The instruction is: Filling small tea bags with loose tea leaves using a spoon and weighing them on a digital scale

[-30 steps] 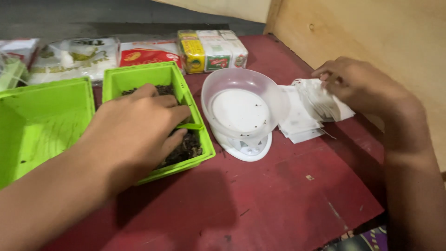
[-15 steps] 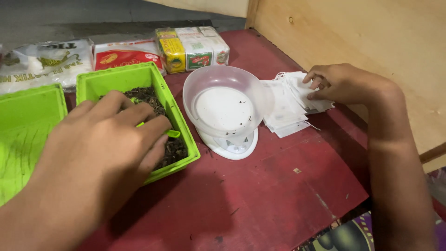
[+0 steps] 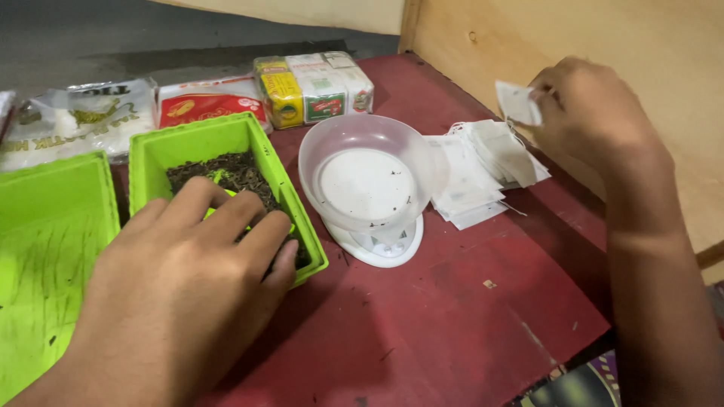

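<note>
A small white paper sachet (image 3: 518,102) is pinched between the fingertips of the right hand (image 3: 592,113) at the upper right of the frame, lifted clear of the table and held in front of the pale wooden panel (image 3: 603,38). Just below and left of it, a loose pile of white sachets (image 3: 483,166) is spread on the dark red table (image 3: 452,324).

At the lower left, the left hand (image 3: 181,294) is laid over the green tray (image 3: 302,218), fingers curled down into the dark loose tea leaves (image 3: 234,172) inside; whether anything is gripped under the fingers cannot be told, since much of the tray's content is covered by the hand.

Between the tray and the pile, a clear plastic bowl (image 3: 369,177) is seated on a small white scale (image 3: 377,245), with a few dark specks in its bottom. A second green tray (image 3: 45,249) is seen at the left edge, touching the first. Along the top, three printed packets (image 3: 204,102) are lined up, the rightmost a box-like bundle in yellow, white and green.
</note>
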